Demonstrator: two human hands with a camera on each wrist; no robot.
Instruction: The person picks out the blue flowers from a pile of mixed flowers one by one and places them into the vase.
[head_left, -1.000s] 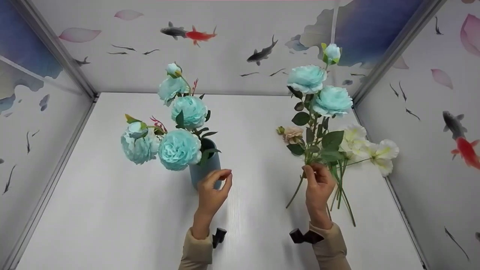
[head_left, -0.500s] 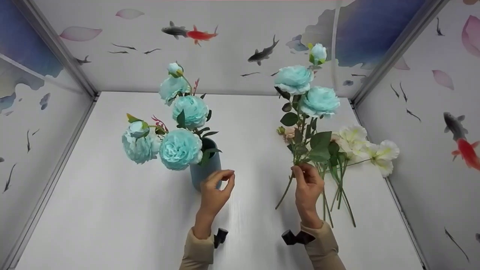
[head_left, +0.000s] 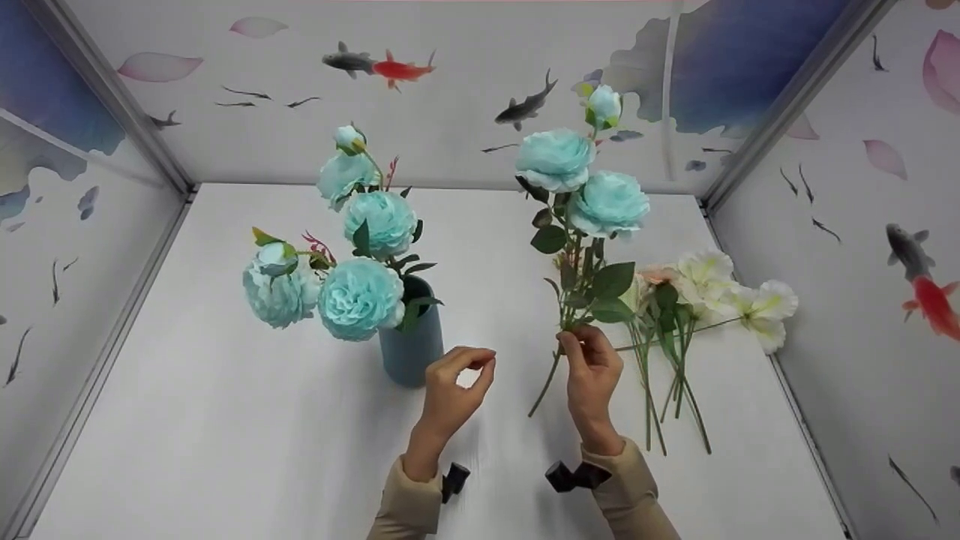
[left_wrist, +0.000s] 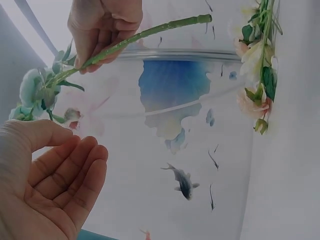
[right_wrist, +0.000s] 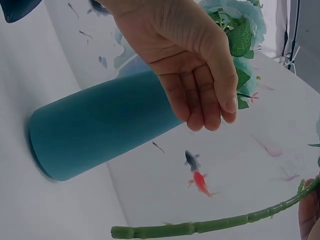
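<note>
My right hand pinches the green stem of an artificial rose spray, held upright right of centre. The spray has two pale turquoise blooms, a bud and dark leaves. Its bare lower end slants out below the fingers, and in the left wrist view this stem end points rightward. My left hand is loosely curled, thumb near the fingertips, with nothing in it. It is beside a blue vase, close to its right side. Several turquoise flowers stand in the vase, leaning left.
On the right side of the white table lie cream-white flowers and a peach flower, their green stems toward the front. Printed panels with fish and petals wall the table at the back and both sides.
My right hand has carried the rose spray leftward, uncovering more of the lying flowers. The left hand has shifted a little right, away from the vase, which stays put.
</note>
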